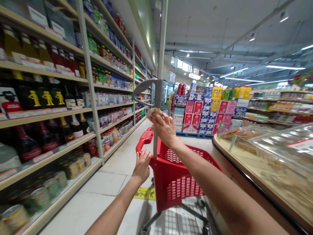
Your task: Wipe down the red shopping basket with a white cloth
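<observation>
A red shopping cart (168,182) stands in front of me, with a grey pole (161,39) rising from it. A grey loop-shaped bracket (158,93) is fixed on that pole. My right hand (166,128) presses a crumpled pale cloth (153,113) against the pole just below the bracket, fingers bent over the cloth. Lower and to the left, my left hand (142,165) has its fingers curled on the lower end of the cart's red handle (144,139). The thumb side of the left hand is partly hidden.
Shelves of bottles (44,57) and cans line the left side. A glass-topped display counter (244,143) stands close on the right. Stacked boxes (192,114) are ahead. A yellow floor sticker (144,193) lies beside the cart.
</observation>
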`<act>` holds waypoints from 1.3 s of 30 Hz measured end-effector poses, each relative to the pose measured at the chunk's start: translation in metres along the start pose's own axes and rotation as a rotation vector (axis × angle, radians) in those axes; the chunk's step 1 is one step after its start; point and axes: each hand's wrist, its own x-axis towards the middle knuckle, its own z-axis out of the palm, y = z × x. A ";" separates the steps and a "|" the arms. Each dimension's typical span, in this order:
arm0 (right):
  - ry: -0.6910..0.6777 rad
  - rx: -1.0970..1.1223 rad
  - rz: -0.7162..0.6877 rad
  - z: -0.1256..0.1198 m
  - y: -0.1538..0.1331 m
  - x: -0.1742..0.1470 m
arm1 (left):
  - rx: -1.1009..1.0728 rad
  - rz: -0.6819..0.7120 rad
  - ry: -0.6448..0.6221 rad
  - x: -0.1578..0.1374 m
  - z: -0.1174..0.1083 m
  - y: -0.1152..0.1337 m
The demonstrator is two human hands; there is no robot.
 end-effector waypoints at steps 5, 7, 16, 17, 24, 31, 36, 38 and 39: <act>-0.132 0.071 -0.264 0.005 -0.008 -0.033 | 0.017 -0.015 -0.042 -0.002 -0.004 0.003; -0.100 0.069 -0.199 0.001 -0.005 -0.023 | 0.016 -0.012 -0.028 -0.002 -0.006 0.004; -0.093 0.126 -0.259 0.007 -0.004 -0.043 | 0.042 -0.031 -0.078 0.001 -0.005 0.005; -0.098 0.136 -0.251 0.007 -0.004 -0.046 | 0.042 -0.030 -0.079 0.001 -0.005 0.005; -0.076 0.241 0.101 0.015 -0.020 -0.061 | 0.056 -0.002 -0.066 0.001 -0.005 0.007; -0.265 0.235 0.429 0.045 -0.010 -0.199 | 0.087 0.045 -0.039 0.001 -0.003 -0.003; -0.290 0.057 0.652 0.021 0.056 -0.263 | 0.085 0.027 0.140 -0.005 0.002 0.015; -0.298 0.058 0.677 0.022 0.053 -0.260 | 0.073 0.085 0.188 -0.003 0.011 0.041; -0.296 0.093 0.644 0.025 0.046 -0.254 | 0.067 0.138 0.156 0.000 0.017 0.055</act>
